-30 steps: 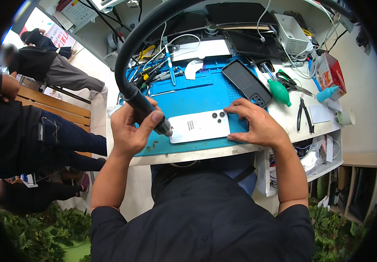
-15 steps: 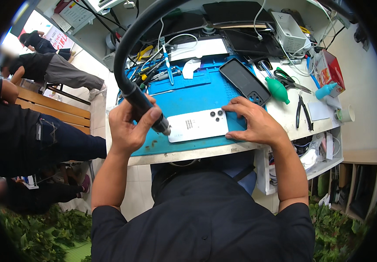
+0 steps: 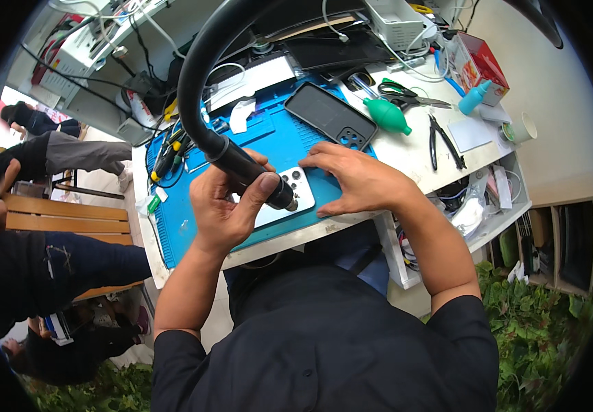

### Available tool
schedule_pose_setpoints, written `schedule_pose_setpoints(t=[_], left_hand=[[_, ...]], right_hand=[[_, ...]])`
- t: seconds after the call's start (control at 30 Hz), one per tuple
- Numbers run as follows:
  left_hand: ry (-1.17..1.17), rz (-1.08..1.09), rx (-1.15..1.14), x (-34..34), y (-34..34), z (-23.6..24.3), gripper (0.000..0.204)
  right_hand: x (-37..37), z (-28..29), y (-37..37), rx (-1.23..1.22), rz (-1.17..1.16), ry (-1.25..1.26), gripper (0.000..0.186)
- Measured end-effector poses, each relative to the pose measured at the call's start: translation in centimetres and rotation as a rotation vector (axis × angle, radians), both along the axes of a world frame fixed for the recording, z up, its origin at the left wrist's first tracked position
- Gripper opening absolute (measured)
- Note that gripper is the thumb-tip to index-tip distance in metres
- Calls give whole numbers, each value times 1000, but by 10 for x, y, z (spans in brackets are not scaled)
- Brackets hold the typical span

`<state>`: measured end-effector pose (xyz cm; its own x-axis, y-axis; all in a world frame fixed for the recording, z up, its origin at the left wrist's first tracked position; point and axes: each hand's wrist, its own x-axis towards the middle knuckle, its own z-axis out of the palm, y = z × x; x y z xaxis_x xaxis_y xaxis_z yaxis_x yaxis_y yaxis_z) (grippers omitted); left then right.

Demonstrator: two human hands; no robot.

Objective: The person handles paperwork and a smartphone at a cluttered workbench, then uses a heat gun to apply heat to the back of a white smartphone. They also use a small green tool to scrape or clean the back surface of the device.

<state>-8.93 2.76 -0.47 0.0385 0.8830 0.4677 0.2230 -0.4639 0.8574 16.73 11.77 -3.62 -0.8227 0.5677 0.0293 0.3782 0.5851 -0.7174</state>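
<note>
My left hand [image 3: 222, 206] is closed round the black handle of a hot-air gun [image 3: 247, 172], whose thick hose arches overhead. Its metal nozzle points down over a white smartphone [image 3: 302, 187], close to the camera lenses. The phone lies back up on a blue work mat [image 3: 178, 237], and my left hand and the gun hide much of it. At the phone's camera end, my right hand [image 3: 368, 182] grips its two corners between spread thumb and fingers. Beyond the phone rests a black phone case [image 3: 324, 115].
Screwdrivers [image 3: 166, 161] lie at the mat's left. Rightward are a green blower bulb [image 3: 387, 115], scissors [image 3: 416, 101], cutting pliers [image 3: 444, 144], a light-blue bottle [image 3: 473, 98], a red box [image 3: 483, 67] and a paper cup [image 3: 521, 127]. People occupy the left side near a wooden bench [image 3: 70, 214].
My left hand has moved the hot-air nozzle from the phone's left end to its camera end. The whole view has turned, so the bench contents appear shifted left. My right hand keeps its place at the phone.
</note>
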Motion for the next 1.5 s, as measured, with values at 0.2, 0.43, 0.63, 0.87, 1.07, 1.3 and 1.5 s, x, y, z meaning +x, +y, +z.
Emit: schedule_pose_setpoints(t=[0.2,0.43,0.63,0.87,1.07,1.3,1.5], left_hand=[[27,-43,3,26,16,0,27],[69,-26,-48,16,10,2,27],[123,49,-118,-24,-16,12,31],[146,209,-143,-82,-36,15,32],[98,319,5,-94,-4,6,29],[33,160,-17,-38,32,3,25],[7,84,-28,5,56,2,28]], right_hand=[[2,0,0,-23,-11,21,90],[0,0,-1,-28,-19,4,81],[-3,-2,-1,-21,-46,21,69],[-7,2,-3,-10,-72,-12,67],[-6,5,-5,13,-72,-1,74],[-1,-3,2,-53,-34,59,116],[2,-3,2,-93,-31,84,122]])
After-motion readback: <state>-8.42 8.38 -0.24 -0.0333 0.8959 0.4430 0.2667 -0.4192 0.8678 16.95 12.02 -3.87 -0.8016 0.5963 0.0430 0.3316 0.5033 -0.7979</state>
